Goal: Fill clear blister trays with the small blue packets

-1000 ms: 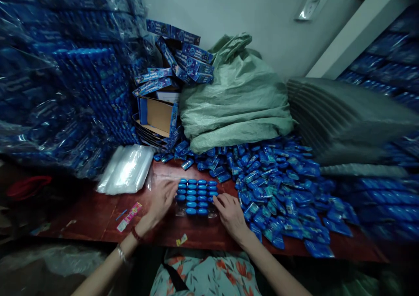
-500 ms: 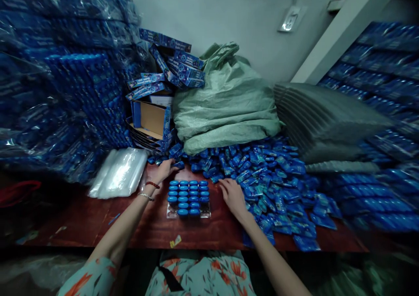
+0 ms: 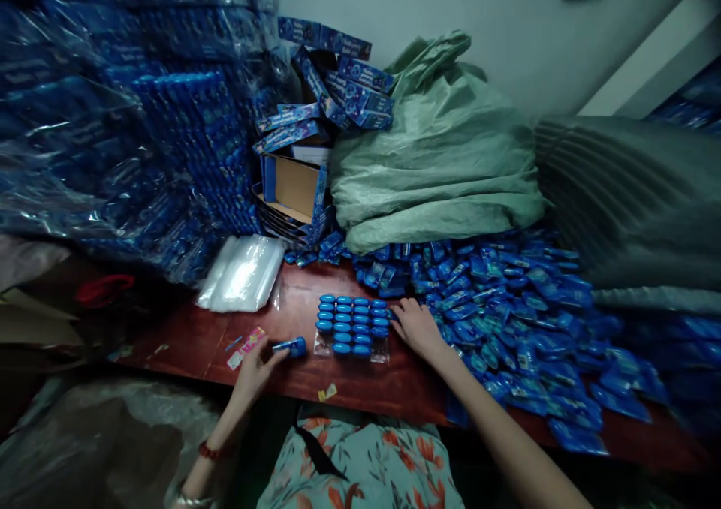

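Note:
My left hand (image 3: 260, 364) is low at the left of the table, its thumb and fingers closed on a small blue packet (image 3: 291, 347). A pink and white paper piece (image 3: 248, 346) lies beside this hand. In front of me, a clear tray (image 3: 378, 353) bears rows of glossy blue capsule-shaped pieces (image 3: 352, 318). At the tray's right edge rests my right hand (image 3: 417, 327), fingers stretched and thumb apart, with nothing visible in it. A heap of small blue packets (image 3: 496, 306) spreads to its right.
Clear plastic bags (image 3: 242, 272) lie at the left. Behind stand blue printed boxes (image 3: 294, 186) and a green sack (image 3: 433, 171). Wrapped blue packs (image 3: 113, 118) rise at the far left, and grey sheets (image 3: 631, 201) are stacked at the right. A yellow scrap (image 3: 327, 393) lies near the front edge.
My left hand has come from the back of the table toward the front left, bringing a blue packet. My right hand stays near the tray's right side. The view has turned left.

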`<state>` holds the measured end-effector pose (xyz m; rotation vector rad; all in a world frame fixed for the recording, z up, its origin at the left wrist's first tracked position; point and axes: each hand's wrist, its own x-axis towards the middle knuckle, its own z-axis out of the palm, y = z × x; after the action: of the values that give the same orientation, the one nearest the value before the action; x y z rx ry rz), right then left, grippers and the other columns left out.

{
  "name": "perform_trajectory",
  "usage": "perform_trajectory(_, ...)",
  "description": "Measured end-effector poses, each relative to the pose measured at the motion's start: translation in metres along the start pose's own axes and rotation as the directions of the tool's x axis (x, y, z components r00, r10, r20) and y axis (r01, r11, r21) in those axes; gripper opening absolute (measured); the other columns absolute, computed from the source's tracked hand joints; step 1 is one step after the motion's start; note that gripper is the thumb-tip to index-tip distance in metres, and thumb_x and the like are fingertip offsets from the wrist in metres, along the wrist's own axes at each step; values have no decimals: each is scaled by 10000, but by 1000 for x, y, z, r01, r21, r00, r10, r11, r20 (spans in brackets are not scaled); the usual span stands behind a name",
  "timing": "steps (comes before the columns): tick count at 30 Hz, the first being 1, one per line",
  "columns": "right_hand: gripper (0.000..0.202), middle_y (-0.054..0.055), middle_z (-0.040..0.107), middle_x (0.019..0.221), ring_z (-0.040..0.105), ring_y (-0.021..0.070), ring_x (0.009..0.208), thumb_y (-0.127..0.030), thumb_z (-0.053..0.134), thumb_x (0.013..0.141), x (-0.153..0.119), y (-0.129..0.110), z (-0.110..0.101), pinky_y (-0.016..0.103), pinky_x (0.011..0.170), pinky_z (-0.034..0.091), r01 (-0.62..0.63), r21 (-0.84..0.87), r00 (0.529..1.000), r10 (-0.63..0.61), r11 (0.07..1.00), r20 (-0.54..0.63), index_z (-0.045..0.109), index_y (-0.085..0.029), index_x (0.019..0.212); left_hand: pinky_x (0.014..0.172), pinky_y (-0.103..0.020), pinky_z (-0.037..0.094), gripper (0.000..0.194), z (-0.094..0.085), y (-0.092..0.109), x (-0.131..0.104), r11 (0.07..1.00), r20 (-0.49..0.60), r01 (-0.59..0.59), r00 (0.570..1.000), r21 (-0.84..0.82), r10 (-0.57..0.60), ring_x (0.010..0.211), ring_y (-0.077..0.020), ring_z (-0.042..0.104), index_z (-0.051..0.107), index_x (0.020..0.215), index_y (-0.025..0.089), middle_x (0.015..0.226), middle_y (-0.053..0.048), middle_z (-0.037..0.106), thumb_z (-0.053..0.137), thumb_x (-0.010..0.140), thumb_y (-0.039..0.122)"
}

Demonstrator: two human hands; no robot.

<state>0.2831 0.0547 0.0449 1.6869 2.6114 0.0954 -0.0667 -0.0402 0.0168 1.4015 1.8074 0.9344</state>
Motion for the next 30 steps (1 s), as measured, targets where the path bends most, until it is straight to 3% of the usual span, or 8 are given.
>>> perform_trajectory(2, 364, 113, 546, 1092, 493, 250, 982, -239, 533, 852, -10, 2, 0, 333, 763, 394, 13, 21, 999, -14, 1000, 36, 520, -188, 1212, 747, -386, 484, 356, 8, 1, -8, 968, 17, -82, 997, 236, 80, 809, -245, 597, 621, 826, 148, 824, -86, 653, 565, 750, 492)
perform_trajectory(6, 420, 128, 563, 1085, 526, 252, 966, -126, 469, 848, -22, 3, 4, 343, 760, 420, -28, 13, 998, 28, 1000, 63, 465, -155, 1266, 883, -458, 406, 364, 15, 20, 1, 742, 189, -294, 956, 603, 225, 1062, -309, 518, 584, 1121, 188, 1143, -131, 590, 590, 796, 354)
perform_trajectory(9, 383, 123, 589, 997, 555, 255, 922, -129, 433, 853, -29, 2, 4, 366, 762, 445, -43, 65, 999, 44, 997, -13, 479, -122, 1233, 823, -367, 435, 382, 15, 35, 18, 662, 431, -419, 888, 622, 157, 955, -255, 579, 537, 1182, 204, 1097, -110, 599, 583, 810, 276)
perform_trajectory(12, 352, 121, 603, 989, 578, 247, 927, -158, 389, 876, -47, 3, -1, 374, 786, 478, -73, 232, 982, 110, 970, -151, 478, -124, 1215, 694, -304, 449, 292, 9, 40, 30, 665, 543, -441, 837, 603, 63, 771, -212, 617, 564, 1080, 187, 1009, -92, 600, 584, 793, 234)
perform_trajectory(15, 347, 92, 580, 1091, 586, 206, 982, -187, 336, 912, -70, 2, -5, 338, 817, 505, -25, 460, 965, 142, 887, -221, 475, -215, 1229, 662, -291, 449, 134, 2, 40, 28, 746, 498, -428, 854, 510, 149, 715, -186, 603, 564, 930, 171, 916, -69, 594, 527, 831, 254)
perform_trajectory(19, 320, 70, 554, 1129, 588, 179, 1022, -202, 367, 921, -87, 2, 7, 312, 863, 506, 90, 638, 958, 109, 765, -265, 514, -268, 1197, 679, -271, 473, 162, 3, 48, 8, 922, 241, -345, 923, 174, 300, 770, -164, 592, 522, 926, 179, 848, -32, 598, 479, 870, 325)
perform_trajectory(22, 281, 69, 580, 1078, 594, 185, 1008, -204, 420, 912, -81, 3, 27, 338, 873, 509, 165, 662, 918, 131, 731, -374, 534, -253, 1164, 645, -250, 486, 163, 18, 55, -3, 945, 95, -324, 943, 33, 320, 779, -156, 595, 526, 931, 179, 867, -32, 604, 503, 854, 322)
perform_trajectory(30, 291, 62, 632, 1036, 622, 194, 966, -194, 495, 886, -61, -4, 32, 370, 847, 531, 233, 641, 796, 235, 731, -558, 498, -231, 1175, 735, -263, 511, 234, 37, 46, 8, 804, 229, -565, 820, 186, 524, 868, -156, 618, 562, 1076, 195, 1001, -77, 617, 415, 892, 193)
